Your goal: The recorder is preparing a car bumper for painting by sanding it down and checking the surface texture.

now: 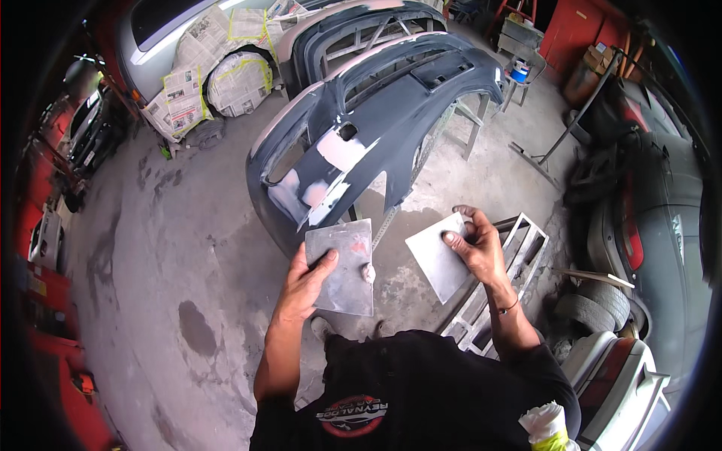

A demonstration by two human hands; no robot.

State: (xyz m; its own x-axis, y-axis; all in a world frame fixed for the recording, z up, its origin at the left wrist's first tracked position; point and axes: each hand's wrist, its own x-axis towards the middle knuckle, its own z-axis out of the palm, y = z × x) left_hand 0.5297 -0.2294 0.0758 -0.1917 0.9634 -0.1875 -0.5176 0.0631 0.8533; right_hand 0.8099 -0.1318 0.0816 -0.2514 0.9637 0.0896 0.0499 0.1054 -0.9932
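Note:
My left hand (310,279) grips a flat grey mixing board (342,289) by its left edge, thumb lying on top. A small whitish lump of filler (368,273) sits at the board's right edge. In my right hand (481,248) is a thin, pale, flat spreader (438,259), pinched near its upper right part and held apart from the board. Just beyond both hands stands a dark grey car bumper (376,143) with white and pinkish filler patches (342,150), its near end close to the mixing board.
Metal stands (470,124) support the bumper; another bumper (301,45) is behind it. A newspaper-masked car (239,83) stands back left. On the right are a metal frame (519,248), tires (602,301) and a grey car (669,225). A blue-and-white can (519,71) rests back right.

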